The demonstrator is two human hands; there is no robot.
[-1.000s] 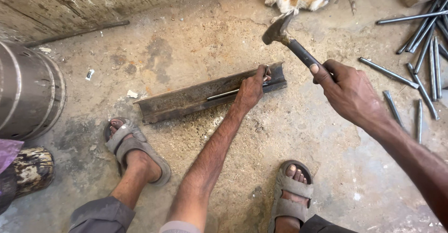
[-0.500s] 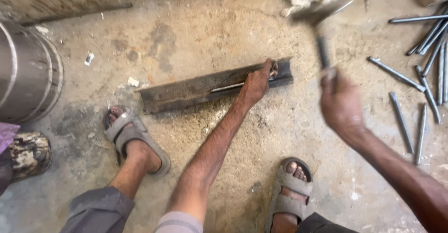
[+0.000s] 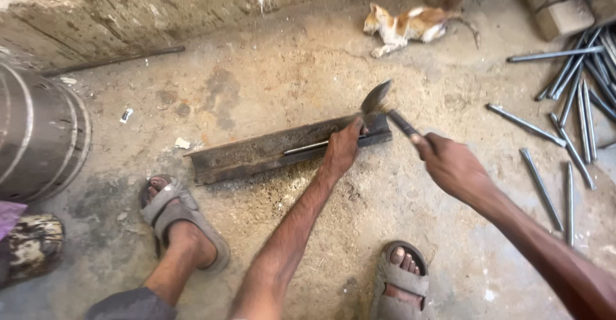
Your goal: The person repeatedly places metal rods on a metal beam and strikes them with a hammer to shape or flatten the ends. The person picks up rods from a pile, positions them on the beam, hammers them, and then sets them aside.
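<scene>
Left hand (image 3: 341, 150) grip pinches thin rod (image 3: 308, 147) lengthwise on steel bar (image 3: 269, 153); right hand (image 3: 449, 163) grip wraps hammer (image 3: 378, 102), head just right of left grip.

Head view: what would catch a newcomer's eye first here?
The hammer in the right hand, its head down at the far end of the steel bar on the floor. The left hand presses a thin rod on that bar, right beside the hammer head. A cat lies by the far wall, and loose rods are scattered at right.
</scene>
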